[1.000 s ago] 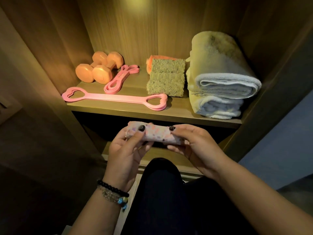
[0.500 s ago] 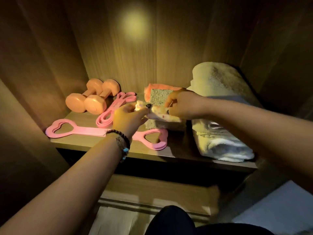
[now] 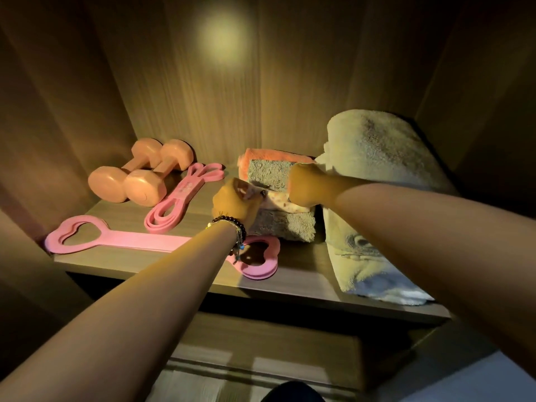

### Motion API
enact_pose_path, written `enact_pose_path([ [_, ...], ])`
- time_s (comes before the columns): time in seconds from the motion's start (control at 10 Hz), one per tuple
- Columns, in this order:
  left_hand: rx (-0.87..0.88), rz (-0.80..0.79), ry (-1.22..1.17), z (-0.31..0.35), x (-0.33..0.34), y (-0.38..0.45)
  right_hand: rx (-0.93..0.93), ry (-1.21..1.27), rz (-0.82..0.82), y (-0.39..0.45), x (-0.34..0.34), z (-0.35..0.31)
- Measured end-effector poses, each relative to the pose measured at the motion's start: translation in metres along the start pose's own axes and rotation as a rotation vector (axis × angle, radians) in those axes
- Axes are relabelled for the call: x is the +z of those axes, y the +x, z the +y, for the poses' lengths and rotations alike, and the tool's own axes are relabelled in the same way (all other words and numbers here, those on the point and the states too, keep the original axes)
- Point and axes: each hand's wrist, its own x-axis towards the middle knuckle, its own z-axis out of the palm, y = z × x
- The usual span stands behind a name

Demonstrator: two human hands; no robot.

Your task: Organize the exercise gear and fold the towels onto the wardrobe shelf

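A small folded patterned cloth lies on top of the grey folded towel in the middle of the wardrobe shelf. My left hand pinches its left end and my right hand grips its right end. An orange towel sits behind the grey one. A big rolled pale towel rests on another folded towel at the right. Two orange dumbbells stand at the back left.
A pink looped resistance band lies beside the dumbbells. A long pink band with heart-shaped handles stretches along the shelf's front. Wooden walls close in the left, back and right. A lower shelf sits below.
Both hands rose from below the shelf and carried the small patterned cloth forward onto the grey towel. The camera moved closer to the shelf.
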Motion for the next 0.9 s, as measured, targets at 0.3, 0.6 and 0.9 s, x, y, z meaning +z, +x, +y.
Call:
enact_pose_path([
  [0.3,0.282,0.013,0.404,0.006,0.002,-0.006,-0.06,-0.139,0.188,-0.022,-0.002,-0.001],
  [0.6,0.473,-0.189,0.429,-0.003,-0.002,-0.012,-0.161,-0.43,0.067,-0.036,-0.014,-0.002],
  [0.9,0.42,-0.254,0.479,0.036,-0.058,-0.044,-0.115,-0.22,0.185,-0.087,-0.041,0.004],
])
